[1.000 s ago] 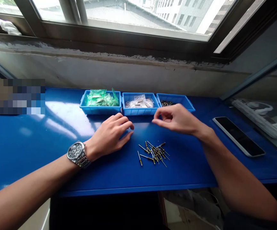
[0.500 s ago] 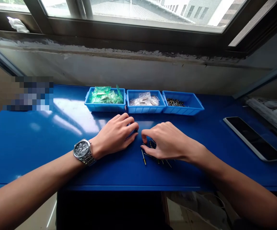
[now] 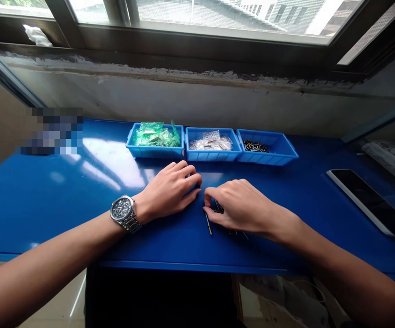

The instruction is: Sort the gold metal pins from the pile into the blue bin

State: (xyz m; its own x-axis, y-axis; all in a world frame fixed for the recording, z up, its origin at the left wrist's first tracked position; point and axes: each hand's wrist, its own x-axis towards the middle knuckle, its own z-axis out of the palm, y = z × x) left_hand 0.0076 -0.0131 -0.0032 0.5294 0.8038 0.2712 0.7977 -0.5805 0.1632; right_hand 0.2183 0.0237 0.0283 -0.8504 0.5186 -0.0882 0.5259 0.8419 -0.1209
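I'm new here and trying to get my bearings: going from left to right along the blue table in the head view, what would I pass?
Watch → left hand → right hand over the pins → phone. Behind, also left to right: tray of green bags, tray of clear bags, tray of dark pins.

Blue on blue, with flashes of green, silver and gold.

The table (image 3: 47,200) is a glossy deep blue, streaked with pale window glare. Three trays sit in a lighter, sky blue: the left tray (image 3: 155,151) is full of bright green bags (image 3: 153,135), the middle tray (image 3: 212,156) carries clear, silvery packets (image 3: 211,142), the right tray (image 3: 279,157) shows dark metal pieces (image 3: 255,146). On the left wrist, a silver wristwatch (image 3: 125,213) with a dark dial. Peeking out by the right hand (image 3: 241,206), a rivet (image 3: 209,224) with a silver shaft and gold tip. Off to the right, a phone (image 3: 371,200) with a black screen and pale silver edge.
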